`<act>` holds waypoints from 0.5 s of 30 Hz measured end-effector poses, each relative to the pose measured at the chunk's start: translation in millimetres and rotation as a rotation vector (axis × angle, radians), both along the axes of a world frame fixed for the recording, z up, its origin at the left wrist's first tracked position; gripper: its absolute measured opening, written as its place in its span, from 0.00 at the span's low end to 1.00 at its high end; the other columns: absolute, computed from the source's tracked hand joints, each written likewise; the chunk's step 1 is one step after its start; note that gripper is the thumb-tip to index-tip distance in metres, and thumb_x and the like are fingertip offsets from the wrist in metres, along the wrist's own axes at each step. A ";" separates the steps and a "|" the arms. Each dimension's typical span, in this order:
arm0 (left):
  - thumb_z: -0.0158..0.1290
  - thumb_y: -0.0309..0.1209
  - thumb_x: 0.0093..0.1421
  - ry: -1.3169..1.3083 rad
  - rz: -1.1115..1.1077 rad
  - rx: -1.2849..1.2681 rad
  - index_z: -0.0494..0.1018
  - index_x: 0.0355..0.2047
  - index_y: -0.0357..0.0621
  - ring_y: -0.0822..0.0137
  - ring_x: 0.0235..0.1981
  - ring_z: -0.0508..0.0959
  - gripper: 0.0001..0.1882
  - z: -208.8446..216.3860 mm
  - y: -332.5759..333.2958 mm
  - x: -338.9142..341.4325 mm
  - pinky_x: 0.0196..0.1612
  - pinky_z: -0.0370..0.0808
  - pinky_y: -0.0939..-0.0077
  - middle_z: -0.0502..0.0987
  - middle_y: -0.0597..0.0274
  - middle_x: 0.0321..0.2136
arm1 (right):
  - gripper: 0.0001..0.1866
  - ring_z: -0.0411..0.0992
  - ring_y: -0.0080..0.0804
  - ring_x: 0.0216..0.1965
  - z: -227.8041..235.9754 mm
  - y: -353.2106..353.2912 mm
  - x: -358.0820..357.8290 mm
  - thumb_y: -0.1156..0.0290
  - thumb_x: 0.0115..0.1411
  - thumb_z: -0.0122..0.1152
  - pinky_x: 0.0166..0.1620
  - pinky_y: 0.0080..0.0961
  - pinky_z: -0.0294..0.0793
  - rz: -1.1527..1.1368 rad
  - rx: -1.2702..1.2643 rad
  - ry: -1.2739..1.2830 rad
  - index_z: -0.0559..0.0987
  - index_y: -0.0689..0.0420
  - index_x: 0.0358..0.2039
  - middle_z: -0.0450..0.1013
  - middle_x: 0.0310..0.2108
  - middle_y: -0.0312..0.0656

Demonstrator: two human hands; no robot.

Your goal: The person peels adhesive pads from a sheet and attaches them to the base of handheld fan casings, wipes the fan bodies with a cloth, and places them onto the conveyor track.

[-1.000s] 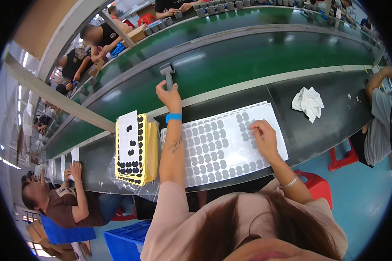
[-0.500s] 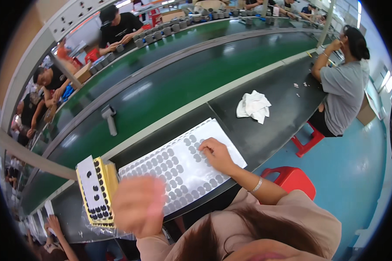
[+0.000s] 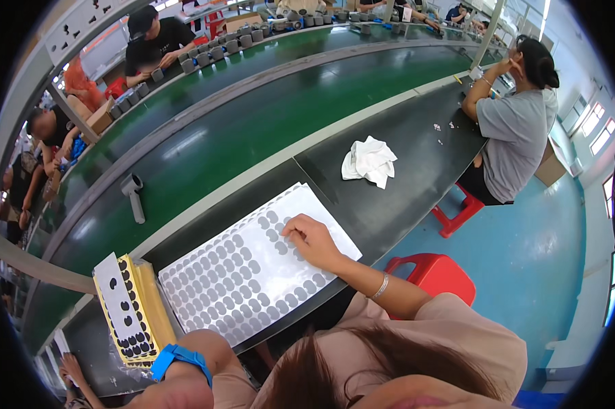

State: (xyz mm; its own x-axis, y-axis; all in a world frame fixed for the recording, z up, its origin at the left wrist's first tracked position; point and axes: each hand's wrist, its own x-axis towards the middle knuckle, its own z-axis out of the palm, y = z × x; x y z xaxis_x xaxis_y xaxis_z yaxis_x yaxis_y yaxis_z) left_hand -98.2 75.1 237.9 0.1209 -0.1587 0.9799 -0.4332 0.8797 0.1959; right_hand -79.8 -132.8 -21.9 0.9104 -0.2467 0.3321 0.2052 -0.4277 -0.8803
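My right hand (image 3: 314,242) rests on a large white sheet (image 3: 253,286) covered with rows of grey round stickers, fingertips bent onto the stickers near its far right part. The sheet lies on a dark work table (image 3: 403,191). My left forearm, with a blue wristband (image 3: 178,356), is drawn back low at the table's near edge. My left hand (image 3: 174,394) is mostly hidden there. Beside it, left of the sheet, is a stack of yellow sheets with black dots (image 3: 140,320), with a white strip of black dots (image 3: 113,290) on top.
A green conveyor belt (image 3: 253,129) runs behind the table, carrying a small grey part (image 3: 134,194). A crumpled white cloth (image 3: 370,160) lies to the right. A person in grey (image 3: 519,129) sits further right. A red stool (image 3: 433,273) is below me. Other workers line the far side.
My left hand, which reached out to the grey part on the belt, has pulled back to the table's near edge. The view has swung right. My right hand stays on the sheet.
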 end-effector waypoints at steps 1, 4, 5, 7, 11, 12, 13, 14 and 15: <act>0.46 0.26 0.60 -0.006 -0.008 0.007 0.77 0.39 0.61 0.73 0.37 0.64 0.13 0.0 1.0 0.2 0.37 0.72 0.83 0.64 0.72 0.32 | 0.08 0.71 0.28 0.28 0.6 0.6 -0.3 0.83 0.52 0.48 0.33 0.19 0.69 -0.001 -0.004 0.006 0.75 0.61 0.30 0.71 0.31 0.41; 0.46 0.26 0.60 -0.022 -0.026 0.020 0.77 0.38 0.60 0.73 0.37 0.64 0.13 -0.8 2.9 -1.1 0.38 0.71 0.83 0.64 0.72 0.32 | 0.08 0.71 0.26 0.29 0.0 1.4 -1.2 0.82 0.53 0.49 0.33 0.19 0.69 0.008 0.004 0.030 0.75 0.60 0.32 0.71 0.32 0.40; 0.46 0.26 0.60 -0.043 0.026 -0.047 0.76 0.39 0.58 0.72 0.39 0.64 0.12 -3.0 2.6 -2.4 0.40 0.70 0.81 0.64 0.72 0.34 | 0.08 0.71 0.25 0.29 1.3 1.5 -1.8 0.81 0.53 0.49 0.34 0.19 0.69 0.017 0.015 0.049 0.75 0.60 0.33 0.71 0.32 0.39; 0.47 0.27 0.60 -0.097 0.329 -0.076 0.71 0.43 0.55 0.69 0.43 0.63 0.11 -8.1 6.3 -2.1 0.46 0.67 0.75 0.63 0.71 0.39 | 0.09 0.71 0.23 0.30 17.4 -3.9 -6.9 0.81 0.54 0.50 0.34 0.18 0.69 0.042 0.180 0.072 0.75 0.59 0.35 0.71 0.33 0.37; 0.55 0.45 0.55 -0.160 0.940 -0.043 0.57 0.55 0.48 0.62 0.51 0.66 0.32 -15.6 28.9 9.1 0.47 0.68 0.70 0.58 0.56 0.56 | 0.12 0.68 0.21 0.33 137.8 -20.0 -41.6 0.80 0.52 0.58 0.32 0.16 0.67 0.044 0.143 -0.426 0.75 0.60 0.39 0.71 0.37 0.39; 0.55 0.45 0.55 -0.158 0.954 -0.025 0.57 0.55 0.48 0.62 0.51 0.66 0.32 -11.8 26.9 0.4 0.47 0.68 0.70 0.58 0.56 0.56 | 0.12 0.68 0.26 0.33 181.4 -20.5 -62.2 0.74 0.52 0.61 0.33 0.19 0.67 -0.011 0.015 -0.638 0.75 0.63 0.37 0.70 0.36 0.43; 0.54 0.45 0.55 -0.062 1.066 0.028 0.48 0.60 0.52 0.57 0.57 0.57 0.38 1.3 14.9 -14.2 0.55 0.61 0.64 0.47 0.57 0.61 | 0.20 0.67 0.31 0.34 205.2 -29.7 -91.0 0.64 0.48 0.67 0.34 0.19 0.65 -0.232 -0.153 -0.806 0.73 0.63 0.37 0.69 0.37 0.46; 0.54 0.46 0.55 0.027 1.159 0.085 0.39 0.64 0.55 0.53 0.64 0.48 0.44 10.2 4.0 -23.7 0.62 0.54 0.58 0.36 0.59 0.65 | 0.22 0.64 0.31 0.40 224.2 -43.6 -125.8 0.59 0.53 0.60 0.37 0.22 0.63 -0.185 -0.297 -1.003 0.71 0.58 0.44 0.67 0.43 0.48; 0.54 0.46 0.55 0.015 1.142 0.087 0.39 0.64 0.55 0.53 0.64 0.48 0.44 13.7 3.2 -31.6 0.62 0.54 0.58 0.36 0.59 0.65 | 0.24 0.62 0.32 0.46 240.1 -58.1 -159.8 0.55 0.57 0.53 0.40 0.24 0.62 -0.107 -0.435 -1.199 0.69 0.52 0.51 0.66 0.48 0.50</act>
State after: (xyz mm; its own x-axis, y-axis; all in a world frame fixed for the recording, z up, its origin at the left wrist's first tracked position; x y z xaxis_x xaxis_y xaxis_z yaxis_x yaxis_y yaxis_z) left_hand -129.8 78.3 251.6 0.2494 -0.0157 0.9683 -0.9677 -0.0423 0.2486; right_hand -239.6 -190.9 218.1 -0.0312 0.0359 0.9989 0.7166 -0.6958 0.0474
